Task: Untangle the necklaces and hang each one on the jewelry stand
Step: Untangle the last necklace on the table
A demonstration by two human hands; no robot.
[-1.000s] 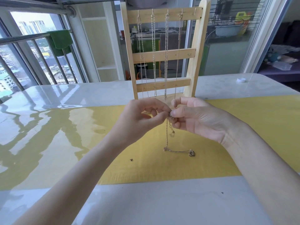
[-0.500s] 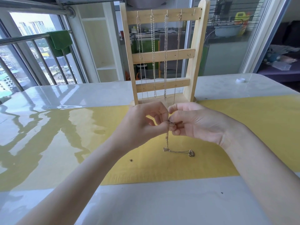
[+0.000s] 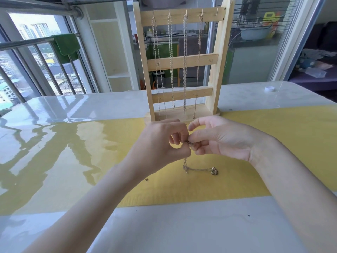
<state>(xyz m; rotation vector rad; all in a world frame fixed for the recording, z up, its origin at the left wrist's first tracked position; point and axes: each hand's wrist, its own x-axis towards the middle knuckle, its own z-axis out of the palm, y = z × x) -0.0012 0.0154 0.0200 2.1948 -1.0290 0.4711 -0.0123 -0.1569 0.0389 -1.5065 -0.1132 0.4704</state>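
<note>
Both hands, left [image 3: 160, 143] and right [image 3: 220, 141], pinch the necklace [image 3: 197, 168] at its clasp; its chain hangs to the yellow mat [image 3: 273, 143] on the table [image 3: 182, 225]. Just behind stands the stand [image 3: 182, 61], four chains [image 3: 171, 61] hanging. A white cap [image 3: 269, 89] lies far right.

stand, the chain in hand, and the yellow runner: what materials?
Jewelry stand: unfinished pale wood, grain visible, small metal hooks. Necklace pinched by both the left hand and right hand: fine metal links, dull gold tone, plating unclear. Yellow runner: looks like fabric or paper under a glossy clear cover that mirrors the window.
</note>
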